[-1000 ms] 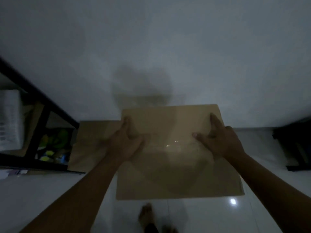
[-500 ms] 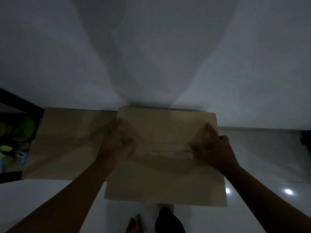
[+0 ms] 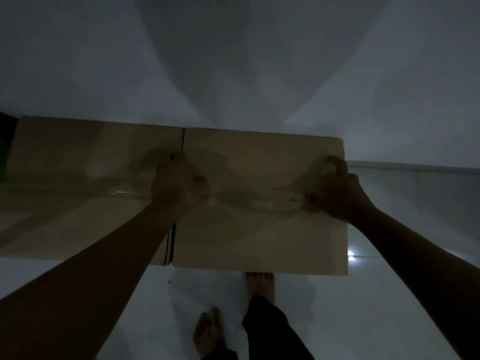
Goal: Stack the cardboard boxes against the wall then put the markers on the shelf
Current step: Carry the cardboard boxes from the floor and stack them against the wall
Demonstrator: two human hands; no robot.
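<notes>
**Two cardboard boxes side by side at the wall**

Dim head view. Right cardboard box [image 3: 259,229] stands against the white wall [image 3: 233,61], its left edge touching the left cardboard box [image 3: 78,190] — tops roughly level. Left hand [image 3: 179,183] sits at the seam between boxes, fingers curled over the right box's left edge. Right hand [image 3: 335,190] grips its right edge, thumb on the taped top. Bare feet [image 3: 259,284] on tiled floor [image 3: 402,294] below — markers, shelf not visible.

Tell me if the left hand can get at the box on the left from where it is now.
Probably yes. The left hand rests at the seam where the right box meets the left box, and the left box's top looks bare beside it. Nothing visible blocks a short sideways move, though the picture is dim.
</notes>
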